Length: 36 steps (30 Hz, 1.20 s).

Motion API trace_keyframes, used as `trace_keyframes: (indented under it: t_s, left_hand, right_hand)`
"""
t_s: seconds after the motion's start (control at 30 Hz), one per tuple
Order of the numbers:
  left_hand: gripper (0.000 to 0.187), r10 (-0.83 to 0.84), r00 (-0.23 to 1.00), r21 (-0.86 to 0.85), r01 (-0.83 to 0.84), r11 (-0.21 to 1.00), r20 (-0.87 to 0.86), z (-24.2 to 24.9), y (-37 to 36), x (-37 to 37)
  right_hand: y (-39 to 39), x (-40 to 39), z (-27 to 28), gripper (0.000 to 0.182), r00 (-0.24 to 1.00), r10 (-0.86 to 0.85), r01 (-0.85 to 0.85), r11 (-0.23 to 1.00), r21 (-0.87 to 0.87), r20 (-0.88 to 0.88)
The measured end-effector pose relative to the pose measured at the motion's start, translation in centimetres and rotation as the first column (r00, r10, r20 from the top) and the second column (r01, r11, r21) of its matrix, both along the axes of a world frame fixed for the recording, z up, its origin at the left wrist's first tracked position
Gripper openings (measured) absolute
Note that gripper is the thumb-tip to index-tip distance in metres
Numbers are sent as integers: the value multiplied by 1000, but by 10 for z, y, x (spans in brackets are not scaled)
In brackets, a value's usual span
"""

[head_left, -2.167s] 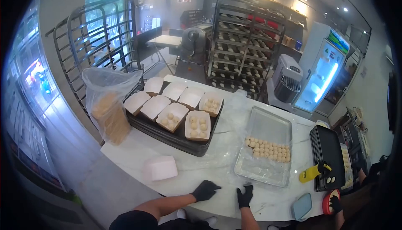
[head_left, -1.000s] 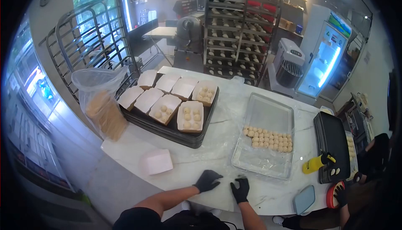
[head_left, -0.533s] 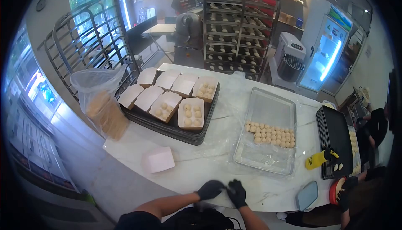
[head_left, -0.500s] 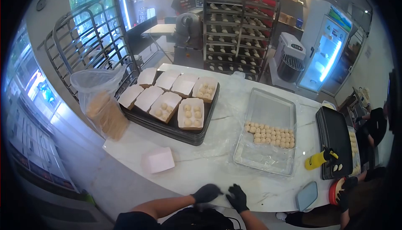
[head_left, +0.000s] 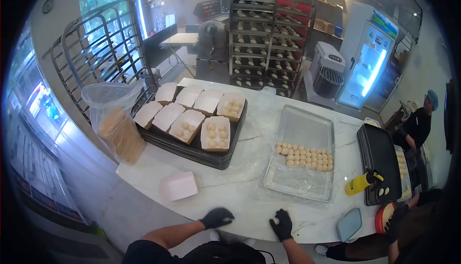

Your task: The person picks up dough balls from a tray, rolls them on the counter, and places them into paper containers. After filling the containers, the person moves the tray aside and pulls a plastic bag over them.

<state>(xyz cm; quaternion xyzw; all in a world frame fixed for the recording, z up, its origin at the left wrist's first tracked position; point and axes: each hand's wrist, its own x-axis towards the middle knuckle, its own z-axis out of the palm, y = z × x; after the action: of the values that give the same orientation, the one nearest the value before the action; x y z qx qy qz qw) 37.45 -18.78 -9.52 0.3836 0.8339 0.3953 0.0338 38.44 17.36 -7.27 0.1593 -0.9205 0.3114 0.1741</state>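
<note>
In a black glove, my left hand (head_left: 217, 218) is over the front edge of the table, with its fingers loosely stretched and nothing seen in it. My right hand (head_left: 281, 224), also gloved, is at the same edge with thumb and fingers apart and holds nothing. Nearest my left hand lies a pale paper box (head_left: 180, 185) on the marble table (head_left: 249, 187). Beyond my right hand a metal tray (head_left: 298, 186) carries rows of small dough balls (head_left: 305, 157). Further left, several paper boxes stand on stacked black trays (head_left: 206, 159); some, such as the front box (head_left: 215, 134), contain dough balls.
A plastic bag of brown paper pieces (head_left: 120, 129) stands at the left table end. At right are a yellow bottle (head_left: 357, 185), black trays (head_left: 382, 156), a blue-grey lid (head_left: 349, 224) and a red-rimmed bowl (head_left: 381, 218) at a co-worker's gloved hands. Another person (head_left: 415, 127) stands behind.
My hands have moved apart: the left shifted left, the right slightly right. The view has shifted a little, and the person at far right now shows more fully.
</note>
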Motion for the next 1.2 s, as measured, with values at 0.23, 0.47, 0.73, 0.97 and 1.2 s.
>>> trace_keyframes:
  t_s: [0.23,0.47,0.73,0.97,1.2]
  left_hand:
    - [20,250,961,59,-244,968,-119,23,60,-2]
    - [19,186,982,-250,-175,952,20,45,34,-40]
    - [21,89,996,72,-87,994,-18,18,6,6]
    - [15,235,966,119,-222,968,-110,44,77,-9]
    - [18,267,964,-135,-267,954,-14,27,23,-44]
  right_hand:
    - [-66,-3,-2,29,988,143,-138,987,-78,62]
    - [-36,-45,-6,28,988,-151,150,988,-36,-32]
    - [-10,17,7,27,980,-42,41,999,9,195]
    - [-70,-6,20,28,992,117,-115,992,-53,51]
    - [-29,-35,12,36,972,-82,127,971,203,-220]
